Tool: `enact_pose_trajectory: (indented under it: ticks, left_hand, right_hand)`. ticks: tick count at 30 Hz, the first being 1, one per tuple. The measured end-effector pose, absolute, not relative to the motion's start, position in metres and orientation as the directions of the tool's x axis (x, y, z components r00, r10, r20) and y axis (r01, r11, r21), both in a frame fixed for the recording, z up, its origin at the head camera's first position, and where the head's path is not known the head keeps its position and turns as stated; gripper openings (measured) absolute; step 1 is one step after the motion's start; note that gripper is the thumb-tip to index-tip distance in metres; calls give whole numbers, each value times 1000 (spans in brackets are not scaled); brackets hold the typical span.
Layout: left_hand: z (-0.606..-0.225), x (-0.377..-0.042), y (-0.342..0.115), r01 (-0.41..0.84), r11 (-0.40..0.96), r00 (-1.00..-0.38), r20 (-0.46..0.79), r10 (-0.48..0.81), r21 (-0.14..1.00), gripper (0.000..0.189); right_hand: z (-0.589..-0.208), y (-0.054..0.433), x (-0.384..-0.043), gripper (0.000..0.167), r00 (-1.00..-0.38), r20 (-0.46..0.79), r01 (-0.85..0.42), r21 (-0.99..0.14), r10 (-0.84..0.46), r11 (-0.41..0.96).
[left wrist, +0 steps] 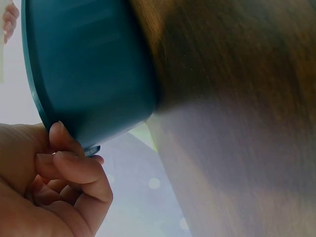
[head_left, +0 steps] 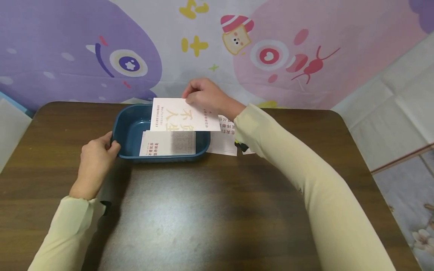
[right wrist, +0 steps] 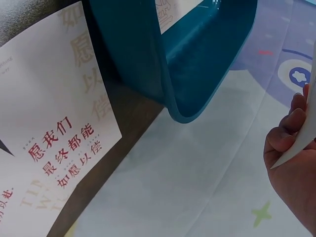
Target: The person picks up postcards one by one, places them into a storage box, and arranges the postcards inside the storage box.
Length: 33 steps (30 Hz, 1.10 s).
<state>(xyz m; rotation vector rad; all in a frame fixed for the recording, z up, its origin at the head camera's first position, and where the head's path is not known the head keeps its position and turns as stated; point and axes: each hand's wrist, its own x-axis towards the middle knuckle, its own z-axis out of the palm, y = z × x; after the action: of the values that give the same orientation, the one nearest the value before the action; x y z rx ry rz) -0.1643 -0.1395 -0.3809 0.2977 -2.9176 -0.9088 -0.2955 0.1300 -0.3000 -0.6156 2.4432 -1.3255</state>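
A dark teal plastic bin (head_left: 162,159) stands toward the back of the table. My left hand (head_left: 98,160) grips its left end at the rim, with curled fingers at the corner in the left wrist view (left wrist: 74,182). Over the bin's back right part, my right hand (head_left: 207,96) pinches the upper edge of a white card (head_left: 169,113) with gold and red characters. Another printed card (head_left: 166,145) lies inside the bin, partly covered from sight by the held one. To the right of the bin are more printed cards (head_left: 225,146), partly hidden by the right forearm.
The brown wooden table (head_left: 190,226) ends at the back against a cartoon-printed cloth (head_left: 190,67). Tiled wall panels (head_left: 400,101) rise along the right side. A pale panel (head_left: 11,128) stands at the left edge.
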Motion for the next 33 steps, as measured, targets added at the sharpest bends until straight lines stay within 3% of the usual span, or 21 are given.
enact_pose_trajectory:
  ticks: [33]
  left_hand:
    - [-385, -165, -142, -149, 804, -977, 38, -208, 576, 45]
  right_hand:
    - [-314, 110, -296, 12, -864, -90, -216, -822, -495, 526]
